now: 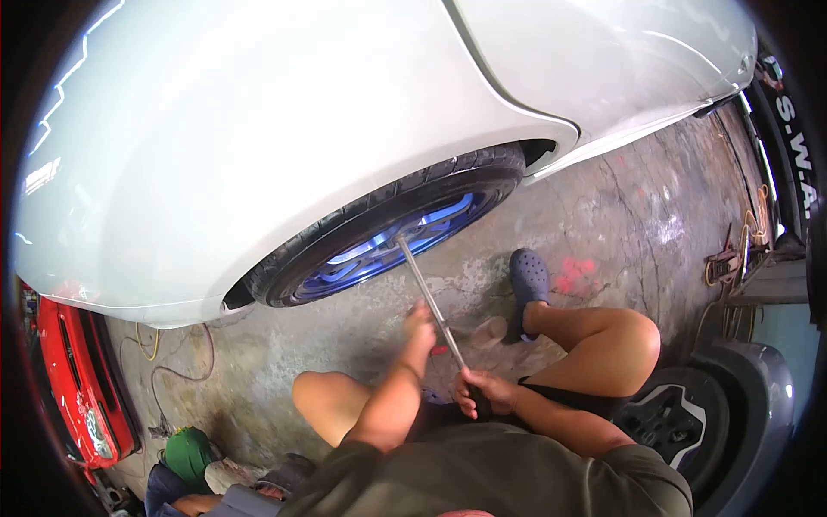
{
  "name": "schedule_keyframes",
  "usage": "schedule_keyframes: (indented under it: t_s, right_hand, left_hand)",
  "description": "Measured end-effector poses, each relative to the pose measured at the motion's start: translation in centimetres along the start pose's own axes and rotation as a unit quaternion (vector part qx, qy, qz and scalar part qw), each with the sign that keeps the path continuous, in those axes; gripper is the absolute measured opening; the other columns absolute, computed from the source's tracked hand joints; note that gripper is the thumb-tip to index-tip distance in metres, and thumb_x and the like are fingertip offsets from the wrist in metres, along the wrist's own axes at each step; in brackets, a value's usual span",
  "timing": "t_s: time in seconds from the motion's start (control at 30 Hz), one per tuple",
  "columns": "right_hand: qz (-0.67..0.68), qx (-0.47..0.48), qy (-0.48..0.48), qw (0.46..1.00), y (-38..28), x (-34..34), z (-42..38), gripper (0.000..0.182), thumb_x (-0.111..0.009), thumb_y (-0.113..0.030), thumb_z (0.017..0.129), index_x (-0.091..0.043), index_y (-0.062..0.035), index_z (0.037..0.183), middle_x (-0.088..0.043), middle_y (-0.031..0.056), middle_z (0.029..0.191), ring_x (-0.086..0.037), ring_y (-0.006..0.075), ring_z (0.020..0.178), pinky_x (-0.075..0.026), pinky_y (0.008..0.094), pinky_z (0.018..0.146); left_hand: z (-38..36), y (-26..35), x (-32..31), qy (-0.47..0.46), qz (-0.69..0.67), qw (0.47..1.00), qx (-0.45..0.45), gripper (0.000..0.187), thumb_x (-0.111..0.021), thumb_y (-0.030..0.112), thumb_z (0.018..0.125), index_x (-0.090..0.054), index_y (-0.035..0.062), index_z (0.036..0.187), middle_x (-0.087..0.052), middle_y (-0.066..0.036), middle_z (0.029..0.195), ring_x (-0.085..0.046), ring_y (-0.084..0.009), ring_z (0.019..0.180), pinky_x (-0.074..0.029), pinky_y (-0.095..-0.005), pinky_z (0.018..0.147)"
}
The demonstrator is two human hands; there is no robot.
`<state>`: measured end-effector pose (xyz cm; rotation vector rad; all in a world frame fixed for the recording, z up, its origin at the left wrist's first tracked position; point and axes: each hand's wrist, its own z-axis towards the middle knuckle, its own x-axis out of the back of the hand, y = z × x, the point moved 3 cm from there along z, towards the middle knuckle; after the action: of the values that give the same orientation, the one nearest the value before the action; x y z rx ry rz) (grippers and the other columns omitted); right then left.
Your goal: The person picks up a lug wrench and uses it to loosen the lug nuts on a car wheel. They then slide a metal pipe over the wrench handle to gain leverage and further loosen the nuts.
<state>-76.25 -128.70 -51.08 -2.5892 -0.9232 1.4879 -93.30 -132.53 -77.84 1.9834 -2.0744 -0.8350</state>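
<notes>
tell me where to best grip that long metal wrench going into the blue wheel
Grip the wrench at its near end, farthest from the blue wheel, probably coming from above. The bar is long, thin and straight, slanting from the wheel hub down toward the person, so the far end likely gives most leverage. The right hand already wraps that end; the left hand sits midway along it.

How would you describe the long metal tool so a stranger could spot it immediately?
Start at the white car and find its blue-rimmed wheel. A thin silver wrench bar runs from the hub down to the right hand, the left hand alongside. It is the only straight, shiny rod there.
</notes>
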Motion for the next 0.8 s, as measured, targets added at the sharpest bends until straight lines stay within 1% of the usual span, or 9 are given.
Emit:
schedule_keyframes:
  t_s: [0.07, 0.17, 0.23, 0.33, 0.43, 0.53, 0.57, 0.67, 0.8]
  right_hand:
    - [0.034, -0.032, -0.003, 0.999, 0.2, 0.5, 0.5, 0.052, -0.039, -0.055, 0.107, -0.048, -0.0081, 0.086, -0.049, 0.006, 0.064, -0.055, 0.0212, 0.059, -0.048, 0.0352, 0.058]
    - [-0.054, -0.031, 0.091, 0.994, -1.5, -1.3, -0.6, 0.051, -0.037, -0.052, 0.108, -0.047, -0.0082, 0.084, -0.045, 0.0045, 0.062, -0.051, 0.0185, 0.054, -0.046, 0.033, 0.054]
    - [-0.163, 0.002, 0.158, 0.974, -0.6, 0.0, -0.3, 0.049, -0.037, -0.049, 0.11, -0.048, -0.0077, 0.084, -0.045, 0.0044, 0.061, -0.048, 0.0165, 0.051, -0.044, 0.0314, 0.05]
    - [-0.223, 0.049, 0.206, 0.951, -0.1, 0.5, 0.2, 0.048, -0.039, -0.045, 0.11, -0.049, -0.0078, 0.081, -0.048, 0.0031, 0.063, -0.048, 0.0146, 0.05, -0.042, 0.0311, 0.047]
    - [-0.252, 0.067, 0.224, 0.939, 0.5, -0.9, 0.2, 0.049, -0.042, -0.043, 0.109, -0.05, -0.0081, 0.076, -0.049, 0.0013, 0.064, -0.049, 0.0128, 0.052, -0.042, 0.031, 0.048]
    - [-0.301, 0.109, 0.258, 0.912, 0.0, -2.0, 0.1, 0.05, -0.043, -0.042, 0.109, -0.051, -0.0074, 0.074, -0.05, 0.0004, 0.065, -0.048, 0.0103, 0.054, -0.041, 0.0296, 0.05]
    - [-0.318, 0.128, 0.278, 0.897, -0.2, -1.9, -0.2, 0.05, -0.043, -0.041, 0.109, -0.052, -0.007, 0.074, -0.05, 0.0002, 0.065, -0.048, 0.0093, 0.055, -0.041, 0.029, 0.051]
    - [-0.385, 0.188, 0.293, 0.855, -0.3, -1.4, -0.1, 0.046, -0.045, -0.038, 0.11, -0.052, -0.0046, 0.079, -0.05, 0.0024, 0.062, -0.05, 0.0114, 0.053, -0.041, 0.0298, 0.049]
    - [-0.264, 0.133, 0.24, 0.925, -0.2, 0.0, 0.1, 0.042, -0.041, -0.035, 0.111, -0.053, -0.0018, 0.09, -0.049, 0.0028, 0.064, -0.048, 0.0131, 0.054, -0.042, 0.03, 0.051]
  left_hand:
    - [1.3, 0.5, -7.3, -0.162, 0.194, 0.967, -0.044, 0.044, -0.061, 0.048, 0.098, -0.061, 0.012, 0.123, -0.067, -0.007, 0.105, -0.063, -0.0215, 0.091, -0.051, -0.031, 0.069]
    - [-2.0, 1.8, -10.9, -0.208, 0.108, 0.97, -0.06, 0.049, -0.056, 0.053, 0.099, -0.06, 0.0113, 0.124, -0.066, -0.008, 0.114, -0.063, -0.0213, 0.096, -0.051, -0.0315, 0.075]
    - [-5.0, 3.3, -8.3, -0.142, 0.084, 0.985, 0.046, 0.05, -0.051, 0.054, 0.101, -0.06, 0.0106, 0.123, -0.066, -0.008, 0.121, -0.062, -0.0226, 0.097, -0.05, -0.0365, 0.08]
    - [-13.8, 12.9, -2.4, -0.094, -0.081, 0.982, -0.142, 0.044, -0.041, 0.05, 0.106, -0.06, 0.0119, 0.119, -0.067, -0.007, 0.116, -0.062, -0.0261, 0.106, -0.047, -0.0428, 0.091]
    - [-28.6, 24.1, -4.7, -0.246, 0.058, 0.819, -0.515, 0.042, -0.05, 0.04, 0.105, -0.064, 0.0008, 0.106, -0.069, -0.013, 0.104, -0.064, -0.0258, 0.106, -0.048, -0.0437, 0.095]
    - [-33.8, 25.9, -5.4, -0.435, 0.286, 0.695, -0.496, 0.029, -0.063, 0.023, 0.098, -0.068, -0.0018, 0.085, -0.07, -0.013, 0.088, -0.071, -0.0282, 0.093, -0.054, -0.0443, 0.088]
    - [-33.2, 25.5, -4.2, -0.324, 0.331, 0.691, -0.556, 0.026, -0.069, 0.008, 0.092, -0.065, -0.0024, 0.069, -0.069, -0.014, 0.076, -0.074, -0.0286, 0.081, -0.058, -0.0432, 0.08]
    - [-28.4, 23.4, 4.6, -0.208, 0.367, 0.788, -0.448, 0.011, -0.067, 0.006, 0.092, -0.074, -0.0008, 0.087, -0.076, -0.014, 0.098, -0.072, -0.0339, 0.101, -0.055, -0.0436, 0.091]
    - [-24.0, 19.1, 7.8, -0.087, 0.561, 0.685, -0.456, 0.016, -0.062, 0.006, 0.095, -0.077, 0.0084, 0.099, -0.074, -0.009, 0.118, -0.059, -0.0373, 0.128, -0.041, -0.0516, 0.11]
